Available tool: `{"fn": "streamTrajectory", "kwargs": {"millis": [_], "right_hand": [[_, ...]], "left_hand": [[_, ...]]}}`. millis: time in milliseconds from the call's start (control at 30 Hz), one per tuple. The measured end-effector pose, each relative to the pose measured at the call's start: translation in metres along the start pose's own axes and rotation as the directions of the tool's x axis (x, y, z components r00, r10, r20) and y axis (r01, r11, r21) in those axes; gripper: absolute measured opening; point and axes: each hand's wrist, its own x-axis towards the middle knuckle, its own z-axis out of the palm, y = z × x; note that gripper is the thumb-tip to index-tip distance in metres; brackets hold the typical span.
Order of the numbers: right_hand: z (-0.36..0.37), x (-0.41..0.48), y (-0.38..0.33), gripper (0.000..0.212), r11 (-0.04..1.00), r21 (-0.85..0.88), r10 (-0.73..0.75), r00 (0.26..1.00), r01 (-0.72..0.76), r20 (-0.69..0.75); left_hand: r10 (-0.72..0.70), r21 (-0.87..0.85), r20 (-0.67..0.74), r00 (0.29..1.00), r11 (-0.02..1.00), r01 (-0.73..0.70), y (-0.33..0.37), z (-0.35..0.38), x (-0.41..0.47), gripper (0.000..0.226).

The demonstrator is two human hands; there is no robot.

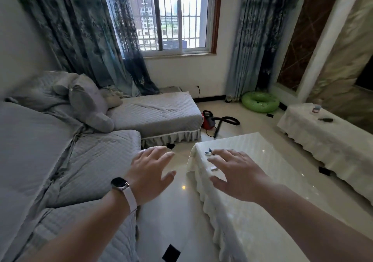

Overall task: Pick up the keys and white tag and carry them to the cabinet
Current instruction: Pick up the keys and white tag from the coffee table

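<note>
Left of the white-covered coffee table (252,191) I see the grey quilted sofa (60,150) filling that side of the room. Beyond the table's right side stands a long cabinet (323,140) under a white cloth, well apart from it. Past the table's far end, a red vacuum cleaner (209,120) sits on the floor. My right hand (240,173) hovers over the table's near left corner, fingers spread wide, holding nothing. My left hand (150,171), with a watch (120,183) on its wrist, hangs splayed and empty over the floor just left of the table. Near that corner lie the keys (209,152), just beyond my right fingertips, and the white tag (214,168) beneath them.
</note>
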Motion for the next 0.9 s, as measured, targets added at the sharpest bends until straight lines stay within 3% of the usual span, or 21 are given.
{"fn": "streamTrajectory", "kwargs": {"millis": [300,600,700,900], "right_hand": [[0.021,0.123,0.032,0.058,0.989,-0.044,0.144,0.989,-0.144,0.013],[0.056,0.187,0.087,0.060,0.969,-0.038,0.244,0.968,-0.242,0.061],[0.081,0.213,0.119,0.051,0.968,-0.008,0.249,0.965,-0.249,0.087],[0.130,0.279,0.199,0.052,0.956,0.049,0.281,0.949,-0.290,0.141]], "left_hand": [[0.143,-0.067,-0.007,0.990,0.987,-0.143,-0.104,0.038,0.127,0.052],[0.225,-0.111,0.041,0.973,0.969,-0.219,-0.134,0.102,0.220,0.053],[0.261,-0.098,0.066,0.963,0.962,-0.254,-0.140,0.129,0.261,0.053],[0.277,-0.095,0.101,0.956,0.959,-0.268,-0.144,0.188,0.354,0.057]]}}
